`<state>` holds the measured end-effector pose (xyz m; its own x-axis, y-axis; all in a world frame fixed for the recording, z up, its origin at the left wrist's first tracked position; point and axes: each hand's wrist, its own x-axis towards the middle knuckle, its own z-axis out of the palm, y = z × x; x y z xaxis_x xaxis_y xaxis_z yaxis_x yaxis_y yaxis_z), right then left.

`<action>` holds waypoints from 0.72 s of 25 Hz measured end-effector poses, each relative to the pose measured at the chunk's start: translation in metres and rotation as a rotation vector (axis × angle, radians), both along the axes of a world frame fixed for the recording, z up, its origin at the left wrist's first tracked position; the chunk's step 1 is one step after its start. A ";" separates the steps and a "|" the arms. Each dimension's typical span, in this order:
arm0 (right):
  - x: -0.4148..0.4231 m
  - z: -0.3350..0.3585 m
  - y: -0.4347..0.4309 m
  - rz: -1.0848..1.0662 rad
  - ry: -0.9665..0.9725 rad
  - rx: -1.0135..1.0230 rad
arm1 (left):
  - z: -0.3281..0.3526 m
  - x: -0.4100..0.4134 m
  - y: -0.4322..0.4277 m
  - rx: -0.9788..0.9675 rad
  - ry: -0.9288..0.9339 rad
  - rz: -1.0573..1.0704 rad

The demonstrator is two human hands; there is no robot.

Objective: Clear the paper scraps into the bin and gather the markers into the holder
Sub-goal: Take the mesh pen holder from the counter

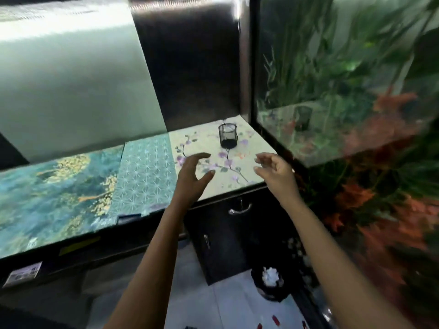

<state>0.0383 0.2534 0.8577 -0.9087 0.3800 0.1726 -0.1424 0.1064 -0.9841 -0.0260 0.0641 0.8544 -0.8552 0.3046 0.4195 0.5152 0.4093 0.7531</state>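
A black mesh holder point(227, 136) stands upright near the back right of the floral sheet point(213, 143) on the counter, with no marker visible in it. My left hand point(192, 175) hovers open over the sheet, a hand's width in front of the holder and to its left. My right hand point(275, 173) is open too, near the counter's right front corner. On the floor below, a small dark bin point(269, 281) holds crumpled white paper scraps point(270, 276). A dark marker point(129, 216) lies at the counter's front edge.
Teal patterned sheets point(71, 186) cover the left of the counter. A glass tank point(344, 79) with plants rises at the right. A dark cabinet point(228, 238) with metal handles sits under the counter. Small red items point(275, 320) lie on the floor tiles.
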 end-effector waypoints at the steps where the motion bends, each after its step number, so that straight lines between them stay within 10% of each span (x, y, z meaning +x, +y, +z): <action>1: -0.027 0.000 -0.002 0.002 -0.004 0.031 | -0.003 -0.024 0.001 0.004 0.026 0.018; 10: -0.325 -0.057 0.021 -0.135 -0.468 0.683 | -0.048 -0.300 0.043 -0.063 -0.019 -0.100; 18: -0.406 -0.095 0.034 -0.075 -0.723 0.903 | -0.056 -0.356 0.017 -0.127 0.004 -0.230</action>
<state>-0.3674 0.2878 0.7627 -0.8867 0.4400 -0.1418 0.4583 0.7962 -0.3950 -0.3822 0.0814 0.7985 -0.7559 0.5409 0.3689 0.6085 0.3723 0.7008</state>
